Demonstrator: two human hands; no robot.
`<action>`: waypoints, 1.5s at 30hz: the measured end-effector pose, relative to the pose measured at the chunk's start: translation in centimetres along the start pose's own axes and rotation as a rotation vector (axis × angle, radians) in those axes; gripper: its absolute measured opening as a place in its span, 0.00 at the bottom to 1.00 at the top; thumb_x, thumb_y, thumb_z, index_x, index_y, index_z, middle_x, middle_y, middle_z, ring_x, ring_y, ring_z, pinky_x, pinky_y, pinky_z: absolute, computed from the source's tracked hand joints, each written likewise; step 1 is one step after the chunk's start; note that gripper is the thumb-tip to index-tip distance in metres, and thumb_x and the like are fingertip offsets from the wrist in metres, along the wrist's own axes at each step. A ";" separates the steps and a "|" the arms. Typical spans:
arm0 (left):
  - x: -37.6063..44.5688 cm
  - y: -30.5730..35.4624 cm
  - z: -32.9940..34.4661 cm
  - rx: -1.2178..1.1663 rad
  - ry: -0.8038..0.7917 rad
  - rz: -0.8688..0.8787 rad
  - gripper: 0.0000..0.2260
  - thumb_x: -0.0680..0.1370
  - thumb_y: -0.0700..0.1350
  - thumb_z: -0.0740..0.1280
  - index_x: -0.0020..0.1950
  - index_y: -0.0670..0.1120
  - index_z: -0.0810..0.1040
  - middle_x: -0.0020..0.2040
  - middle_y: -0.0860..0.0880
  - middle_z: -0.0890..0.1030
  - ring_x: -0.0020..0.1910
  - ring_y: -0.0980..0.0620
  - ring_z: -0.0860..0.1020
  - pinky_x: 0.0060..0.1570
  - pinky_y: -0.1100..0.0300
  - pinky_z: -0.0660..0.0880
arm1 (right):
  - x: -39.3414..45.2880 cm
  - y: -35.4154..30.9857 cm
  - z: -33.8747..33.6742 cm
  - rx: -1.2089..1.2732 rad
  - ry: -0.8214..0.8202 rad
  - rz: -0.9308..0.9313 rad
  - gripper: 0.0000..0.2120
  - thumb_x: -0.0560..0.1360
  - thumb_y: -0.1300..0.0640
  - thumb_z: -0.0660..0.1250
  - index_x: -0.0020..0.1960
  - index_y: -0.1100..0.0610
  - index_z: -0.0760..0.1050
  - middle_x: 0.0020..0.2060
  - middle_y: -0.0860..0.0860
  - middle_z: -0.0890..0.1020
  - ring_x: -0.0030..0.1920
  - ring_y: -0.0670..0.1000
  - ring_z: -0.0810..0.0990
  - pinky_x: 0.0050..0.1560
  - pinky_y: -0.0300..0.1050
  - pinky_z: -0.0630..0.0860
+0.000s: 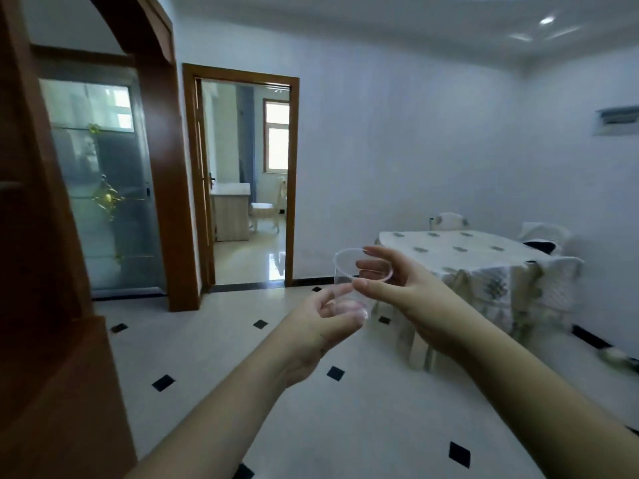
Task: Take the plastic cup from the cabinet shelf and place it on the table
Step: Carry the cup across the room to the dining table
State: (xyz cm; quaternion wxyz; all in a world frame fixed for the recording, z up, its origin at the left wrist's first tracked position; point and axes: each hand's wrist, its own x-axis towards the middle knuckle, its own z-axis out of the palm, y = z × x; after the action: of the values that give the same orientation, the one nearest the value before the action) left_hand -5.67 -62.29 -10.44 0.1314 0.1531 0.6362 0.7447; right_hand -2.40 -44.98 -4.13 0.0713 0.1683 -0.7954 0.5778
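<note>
We hold the upright cup (356,281) in both hands, left hand (321,326) at base, right hand (397,281) pinching rim; table (491,267) lies right, ahead, nearer the right.

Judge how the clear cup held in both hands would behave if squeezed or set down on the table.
The cup looks thin-walled and clear, so it probably flexes under a squeeze and weighs little. It appears empty, so a nudge could tip it on the table, whose cloth may be uneven. The right hand pinches its rim; the left hand cups its base.
</note>
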 end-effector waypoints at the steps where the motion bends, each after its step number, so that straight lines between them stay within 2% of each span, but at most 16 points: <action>1: 1.3 -0.2 1.2 -0.015 -0.033 -0.007 0.26 0.71 0.40 0.77 0.67 0.52 0.75 0.58 0.48 0.84 0.57 0.52 0.82 0.52 0.62 0.78 | 0.3 0.8 -1.6 0.002 0.013 0.006 0.41 0.59 0.38 0.77 0.69 0.45 0.68 0.60 0.45 0.79 0.58 0.44 0.79 0.58 0.43 0.76; 4: 5.6 -0.5 4.7 -0.120 -0.123 -0.046 0.18 0.77 0.36 0.67 0.67 0.47 0.76 0.61 0.42 0.82 0.59 0.46 0.80 0.57 0.56 0.78 | 1.4 3.3 -6.6 0.001 0.046 0.017 0.39 0.60 0.38 0.78 0.68 0.43 0.69 0.60 0.44 0.80 0.57 0.43 0.80 0.58 0.44 0.77; 6: 8.2 -0.5 6.8 -0.275 -0.119 -0.103 0.17 0.79 0.34 0.58 0.65 0.41 0.77 0.63 0.35 0.78 0.63 0.38 0.77 0.62 0.48 0.75 | 2.3 4.9 -9.6 -0.001 0.065 0.027 0.40 0.59 0.36 0.78 0.67 0.42 0.69 0.59 0.44 0.80 0.58 0.43 0.80 0.58 0.44 0.77; 8: 10.8 -0.7 8.7 -0.420 -0.114 -0.163 0.17 0.79 0.36 0.55 0.63 0.36 0.77 0.65 0.31 0.75 0.65 0.33 0.74 0.67 0.44 0.70 | 3.3 6.4 -12.3 0.000 0.091 0.029 0.41 0.58 0.36 0.78 0.67 0.42 0.70 0.59 0.43 0.81 0.58 0.44 0.80 0.60 0.47 0.77; 12: 15.0 -1.1 11.2 -0.552 -0.106 -0.239 0.15 0.80 0.40 0.56 0.59 0.33 0.76 0.62 0.29 0.77 0.64 0.32 0.74 0.66 0.43 0.69 | 5.1 9.2 -16.2 0.005 0.113 0.042 0.41 0.59 0.39 0.79 0.69 0.45 0.69 0.60 0.44 0.81 0.61 0.44 0.78 0.63 0.51 0.75; 18: 21.1 -2.7 12.6 -0.606 -0.101 -0.337 0.21 0.81 0.48 0.57 0.59 0.31 0.75 0.64 0.30 0.75 0.66 0.34 0.73 0.67 0.44 0.68 | 8.1 13.0 -19.2 -0.011 0.140 0.075 0.35 0.65 0.46 0.78 0.69 0.45 0.69 0.61 0.44 0.80 0.62 0.42 0.77 0.64 0.50 0.74; 23: 27.3 -4.3 11.8 -0.554 -0.092 -0.408 0.24 0.82 0.51 0.56 0.64 0.31 0.73 0.64 0.31 0.76 0.65 0.35 0.75 0.66 0.44 0.70 | 12.4 16.5 -20.1 -0.037 0.187 0.110 0.36 0.64 0.44 0.78 0.69 0.44 0.69 0.60 0.42 0.80 0.61 0.41 0.77 0.64 0.52 0.74; 26: 31.3 -5.3 10.2 -0.493 -0.093 -0.446 0.23 0.82 0.52 0.59 0.64 0.32 0.73 0.64 0.31 0.76 0.64 0.36 0.75 0.66 0.44 0.70 | 15.9 19.0 -20.1 -0.045 0.213 0.130 0.38 0.62 0.42 0.77 0.69 0.44 0.68 0.60 0.43 0.80 0.62 0.43 0.77 0.65 0.53 0.73; 31: 38.5 -7.0 7.2 -0.482 -0.118 -0.497 0.24 0.80 0.53 0.62 0.66 0.33 0.71 0.64 0.32 0.76 0.64 0.36 0.76 0.56 0.45 0.78 | 22.1 22.6 -19.8 -0.026 0.253 0.166 0.39 0.61 0.41 0.77 0.69 0.44 0.69 0.59 0.43 0.80 0.61 0.43 0.77 0.66 0.52 0.73; 33: 41.3 -7.7 6.4 -0.484 -0.149 -0.527 0.24 0.80 0.52 0.63 0.65 0.33 0.72 0.59 0.32 0.79 0.61 0.36 0.78 0.51 0.47 0.80 | 23.9 23.9 -20.1 -0.016 0.270 0.193 0.39 0.61 0.40 0.77 0.69 0.44 0.68 0.60 0.42 0.80 0.61 0.42 0.77 0.66 0.52 0.72; 36: 45.5 -8.7 6.1 -0.465 -0.185 -0.548 0.21 0.78 0.52 0.65 0.58 0.34 0.76 0.51 0.36 0.80 0.51 0.40 0.81 0.45 0.50 0.82 | 25.9 26.1 -21.2 -0.008 0.319 0.216 0.39 0.61 0.40 0.78 0.69 0.44 0.68 0.61 0.44 0.80 0.63 0.43 0.76 0.67 0.52 0.71; 40: 50.7 -10.3 7.0 -0.415 -0.206 -0.577 0.21 0.78 0.52 0.65 0.59 0.35 0.77 0.53 0.37 0.80 0.45 0.43 0.83 0.41 0.52 0.83 | 28.4 28.8 -23.5 0.030 0.369 0.250 0.36 0.63 0.45 0.78 0.68 0.44 0.70 0.61 0.44 0.80 0.62 0.43 0.77 0.66 0.52 0.72; 42: 53.4 -11.1 7.6 -0.394 -0.217 -0.577 0.20 0.78 0.53 0.66 0.58 0.35 0.78 0.53 0.37 0.80 0.45 0.44 0.83 0.41 0.52 0.83 | 29.8 30.2 -24.8 0.035 0.386 0.248 0.35 0.64 0.47 0.78 0.67 0.46 0.70 0.61 0.44 0.80 0.62 0.42 0.77 0.66 0.52 0.72; 45: 57.9 -12.2 9.3 -0.362 -0.245 -0.574 0.22 0.78 0.51 0.66 0.61 0.34 0.77 0.54 0.36 0.79 0.45 0.43 0.83 0.44 0.52 0.82 | 31.8 32.7 -27.8 0.047 0.419 0.250 0.34 0.66 0.51 0.78 0.68 0.48 0.69 0.61 0.44 0.80 0.63 0.42 0.76 0.67 0.50 0.72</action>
State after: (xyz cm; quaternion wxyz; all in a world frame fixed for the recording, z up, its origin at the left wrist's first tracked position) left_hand -55.16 -29.31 -17.59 0.4354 0.0303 0.4906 0.7542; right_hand -45.73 -15.68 -14.67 0.1587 -0.0534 -0.7643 0.6228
